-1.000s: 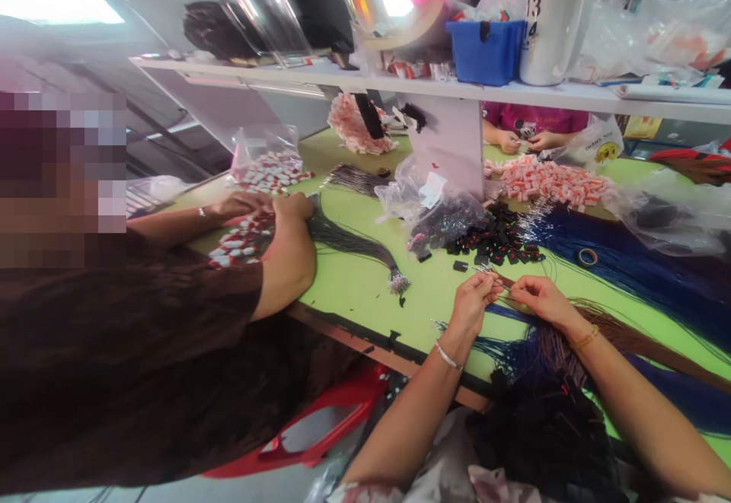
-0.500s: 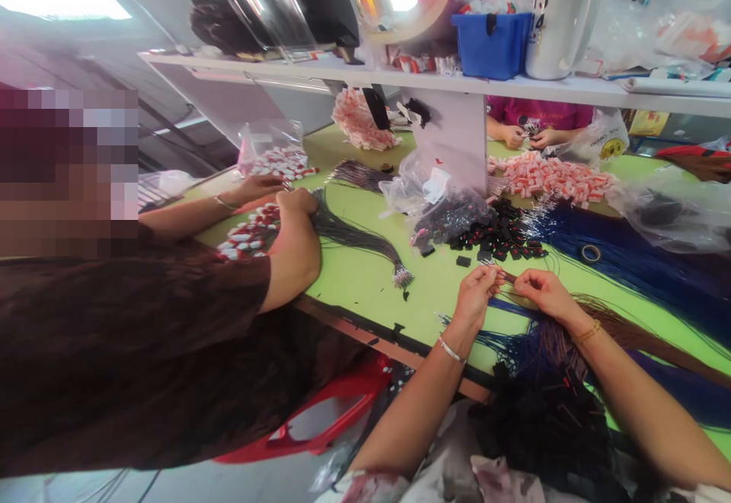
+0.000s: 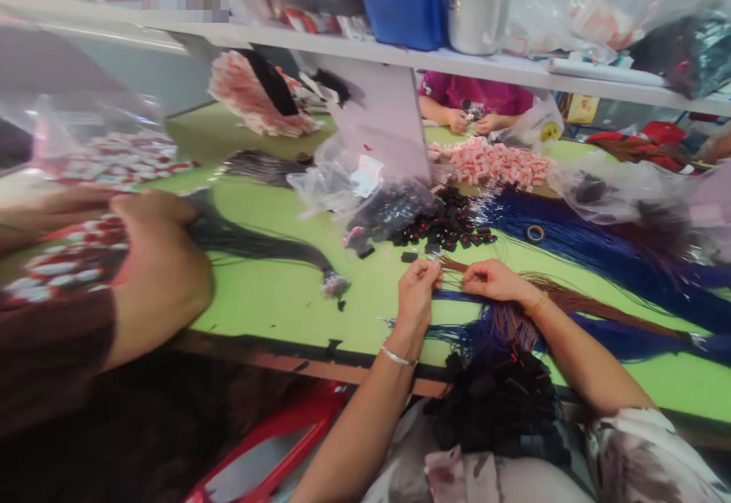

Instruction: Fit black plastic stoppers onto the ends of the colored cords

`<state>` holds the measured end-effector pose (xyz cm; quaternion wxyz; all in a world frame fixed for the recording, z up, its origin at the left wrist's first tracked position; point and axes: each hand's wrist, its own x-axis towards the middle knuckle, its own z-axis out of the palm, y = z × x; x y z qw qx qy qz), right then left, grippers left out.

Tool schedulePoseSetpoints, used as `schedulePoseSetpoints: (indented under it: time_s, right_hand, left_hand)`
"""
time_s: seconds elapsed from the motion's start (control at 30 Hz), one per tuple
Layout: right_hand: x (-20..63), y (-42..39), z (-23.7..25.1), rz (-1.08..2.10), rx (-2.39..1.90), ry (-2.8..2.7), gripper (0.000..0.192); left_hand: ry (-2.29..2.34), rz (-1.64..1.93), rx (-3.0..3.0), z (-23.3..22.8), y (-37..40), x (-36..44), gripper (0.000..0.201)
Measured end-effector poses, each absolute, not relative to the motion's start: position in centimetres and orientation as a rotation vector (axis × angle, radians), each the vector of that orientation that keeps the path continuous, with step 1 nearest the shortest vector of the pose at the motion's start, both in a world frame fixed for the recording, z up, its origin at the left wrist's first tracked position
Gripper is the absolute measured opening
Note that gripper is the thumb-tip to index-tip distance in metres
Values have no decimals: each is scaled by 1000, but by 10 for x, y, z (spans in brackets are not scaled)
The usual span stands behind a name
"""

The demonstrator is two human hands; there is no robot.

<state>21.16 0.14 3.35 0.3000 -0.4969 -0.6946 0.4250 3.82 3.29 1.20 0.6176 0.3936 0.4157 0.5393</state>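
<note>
My left hand (image 3: 419, 290) is closed in a pinch on the tips of some thin brown wires (image 3: 453, 264) above the green table. My right hand (image 3: 498, 282) is closed on the same wires a little to the right, fingers bent inward. Below both hands, blue wires (image 3: 457, 333) with small metal tips lie across the table's front edge. A heap of black connector pieces (image 3: 508, 404) sits in my lap. Just beyond my hands lies a pile of small black connectors (image 3: 451, 221). What is between my fingertips is too small to make out fully.
Left of me a co-worker's arm (image 3: 163, 275) reaches over red-and-white pieces (image 3: 74, 259). A grey wire bundle (image 3: 268, 244) lies between us. Long blue wires (image 3: 571, 237) and a tape roll (image 3: 535, 233) are at right. A shelf (image 3: 320, 46) holding a blue bin (image 3: 403, 4) crosses the back.
The view has swung to the right, so everything sits further left in the picture. Both my hands remain close together on the brown wires.
</note>
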Motion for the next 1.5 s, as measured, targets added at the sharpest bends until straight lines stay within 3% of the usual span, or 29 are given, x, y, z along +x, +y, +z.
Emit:
schedulePoseSetpoints:
  time_s: [0.23, 0.57, 0.87, 1.23, 1.5]
  right_hand:
    - [225, -25, 61, 844, -1423, -1886, 12]
    - [240, -103, 50, 430, -1575, -1775, 14]
    - [346, -160, 41, 302, -1829, -1015, 23]
    - [360, -202, 23, 229, -2007, -1589, 17]
    - [361, -202, 28, 224, -2038, -1611, 17]
  left_hand:
    - [947, 1085, 910, 17, 17, 21, 40]
    - [1027, 1180, 763, 4, 19, 19, 34]
    - [1049, 1259, 664, 7, 17, 19, 27]
    - [956, 1211, 706, 29, 11, 16, 29]
    - [958, 1290, 633, 28, 5, 11, 33]
